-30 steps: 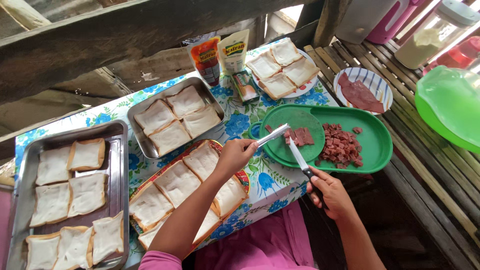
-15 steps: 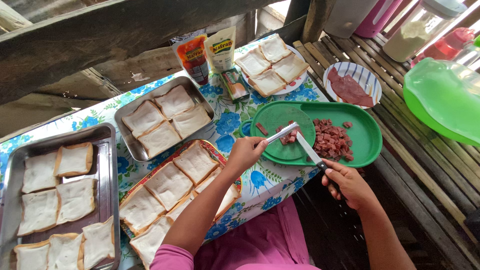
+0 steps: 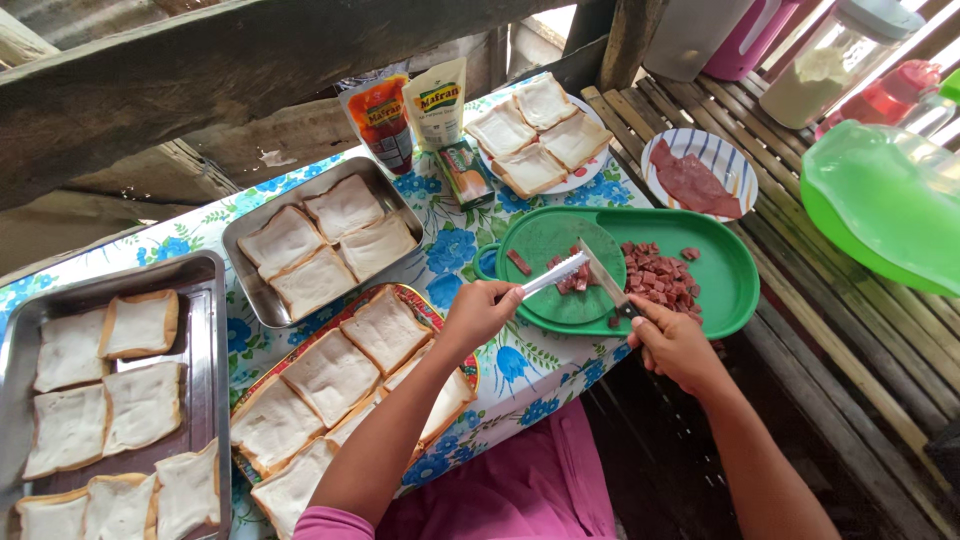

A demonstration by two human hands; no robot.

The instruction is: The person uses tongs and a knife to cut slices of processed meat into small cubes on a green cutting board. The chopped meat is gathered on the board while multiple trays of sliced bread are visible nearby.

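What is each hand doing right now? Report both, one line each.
Left hand: closed on a fork, pinning meat on the green cutting board.
Right hand: closed on a knife at that meat.

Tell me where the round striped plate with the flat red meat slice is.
The round striped plate sits right of centre in the head view, just above the green tray, right of the bread plate.
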